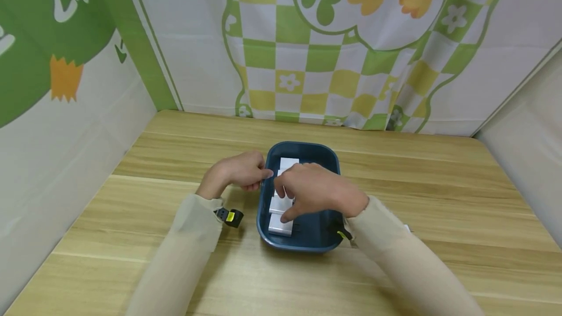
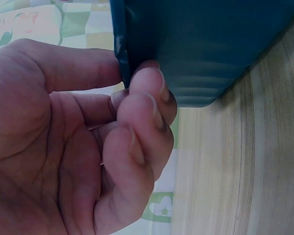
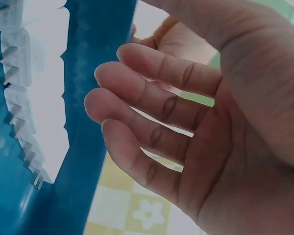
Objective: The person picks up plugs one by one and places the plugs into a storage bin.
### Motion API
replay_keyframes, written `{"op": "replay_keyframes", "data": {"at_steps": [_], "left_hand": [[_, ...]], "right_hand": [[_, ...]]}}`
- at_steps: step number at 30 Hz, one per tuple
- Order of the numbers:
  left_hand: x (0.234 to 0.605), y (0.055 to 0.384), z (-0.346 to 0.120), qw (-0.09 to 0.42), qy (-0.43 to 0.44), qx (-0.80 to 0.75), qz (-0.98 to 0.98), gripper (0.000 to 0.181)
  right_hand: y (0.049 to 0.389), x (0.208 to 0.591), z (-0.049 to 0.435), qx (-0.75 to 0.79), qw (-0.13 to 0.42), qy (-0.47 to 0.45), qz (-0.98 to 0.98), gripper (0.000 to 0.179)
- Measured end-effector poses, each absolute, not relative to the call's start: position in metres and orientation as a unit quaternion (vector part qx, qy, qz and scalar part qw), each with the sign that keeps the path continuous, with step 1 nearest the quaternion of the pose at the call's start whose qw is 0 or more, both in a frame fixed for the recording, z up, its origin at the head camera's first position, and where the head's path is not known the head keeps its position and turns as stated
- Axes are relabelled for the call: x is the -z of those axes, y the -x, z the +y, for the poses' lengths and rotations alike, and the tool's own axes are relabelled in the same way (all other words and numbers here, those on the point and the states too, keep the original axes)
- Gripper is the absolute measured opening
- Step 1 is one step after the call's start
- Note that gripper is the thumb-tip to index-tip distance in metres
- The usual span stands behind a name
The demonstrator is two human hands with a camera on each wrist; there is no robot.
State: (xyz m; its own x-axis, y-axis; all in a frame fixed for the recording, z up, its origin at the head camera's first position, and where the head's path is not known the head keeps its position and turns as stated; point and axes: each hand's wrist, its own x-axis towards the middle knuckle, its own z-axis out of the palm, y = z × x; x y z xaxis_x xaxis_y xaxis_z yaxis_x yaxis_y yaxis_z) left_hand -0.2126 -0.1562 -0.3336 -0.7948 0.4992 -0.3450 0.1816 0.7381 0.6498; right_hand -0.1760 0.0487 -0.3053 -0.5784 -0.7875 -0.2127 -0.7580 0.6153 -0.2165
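Observation:
A dark blue plastic basket [image 1: 313, 230] stands on the table, its long side running away from me. Along its left side lies a row of several white charger plugs [image 1: 280, 225]; in the right wrist view their metal prongs [image 3: 17, 117] all point the same way. My left hand [image 1: 243, 169] pinches the basket's left rim between thumb and fingers, as the left wrist view shows. Over the row hovers my right hand [image 1: 322, 189], fingers loosely bent and apart, with nothing held. It covers part of the middle plugs in the head view.
The wooden table [image 1: 439, 184] reaches back to a patterned cloth curtain [image 1: 307, 62]. Cloth walls stand to the left and right. A small white item [image 1: 408, 228] pokes out beside my right sleeve, mostly hidden.

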Motion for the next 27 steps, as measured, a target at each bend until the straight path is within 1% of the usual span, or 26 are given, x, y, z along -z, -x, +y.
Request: {"op": "replay_keyframes", "data": {"at_steps": [5,15,21,27], "left_hand": [[0.334,0.213,-0.156,0.26,-0.188,-0.308,0.896,0.041],[0.334,0.212,-0.155,0.258,-0.185,-0.312,0.895,0.041],[0.335,0.212,-0.154,0.26,-0.177,-0.312,0.897,0.042],[0.336,0.213,-0.154,0.255,-0.182,-0.309,0.898,0.042]], "right_hand": [[0.174,0.298,0.058,0.063,0.125,0.442,0.886,0.042],[0.17,0.289,0.079,0.094,0.11,0.43,0.891,0.036],[0.168,0.288,0.091,0.114,0.098,0.427,0.892,0.037],[0.166,0.29,0.103,0.13,0.098,0.413,0.896,0.039]]}}
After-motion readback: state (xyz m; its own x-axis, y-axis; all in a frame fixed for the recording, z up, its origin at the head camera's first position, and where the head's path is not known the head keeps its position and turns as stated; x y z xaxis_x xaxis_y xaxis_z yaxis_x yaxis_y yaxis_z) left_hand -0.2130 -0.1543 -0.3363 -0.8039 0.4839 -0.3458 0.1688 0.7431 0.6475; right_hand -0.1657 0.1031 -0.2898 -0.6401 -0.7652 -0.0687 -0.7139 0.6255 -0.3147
